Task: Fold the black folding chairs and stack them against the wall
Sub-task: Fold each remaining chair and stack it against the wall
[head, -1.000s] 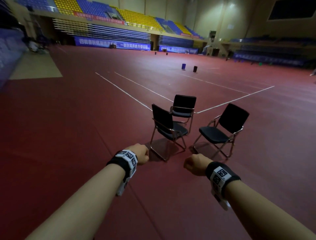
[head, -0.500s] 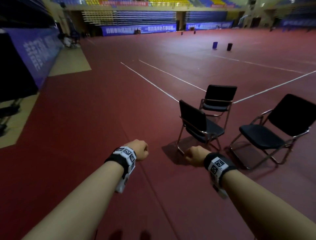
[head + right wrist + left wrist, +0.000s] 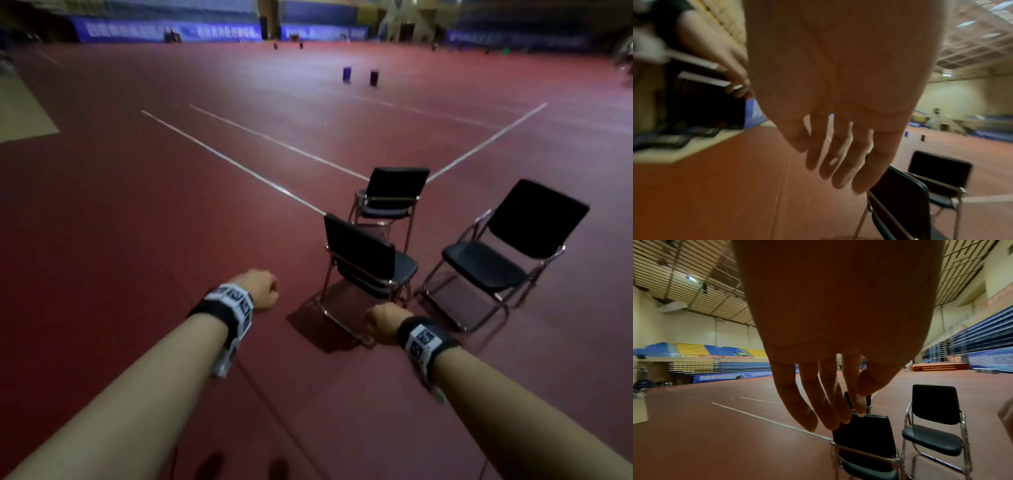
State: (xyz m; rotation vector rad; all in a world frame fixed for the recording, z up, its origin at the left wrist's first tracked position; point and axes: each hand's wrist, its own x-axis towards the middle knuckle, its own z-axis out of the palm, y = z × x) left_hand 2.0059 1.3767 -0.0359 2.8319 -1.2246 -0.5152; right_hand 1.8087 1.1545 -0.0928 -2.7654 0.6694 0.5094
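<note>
1. Three black folding chairs stand unfolded on the red floor (image 3: 137, 240): the nearest chair (image 3: 366, 260) back-on to us, the far chair (image 3: 390, 198) behind it, the right chair (image 3: 507, 246) beside them.
2. Our left hand (image 3: 262, 289) hangs in the air, fingers (image 3: 818, 394) loose, holding nothing.
3. Our right hand (image 3: 385, 322) hovers near the nearest chair, fingers (image 3: 838, 154) relaxed, gripping nothing.

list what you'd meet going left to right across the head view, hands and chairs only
left hand → nearest chair → right hand → far chair → right-side chair
</note>
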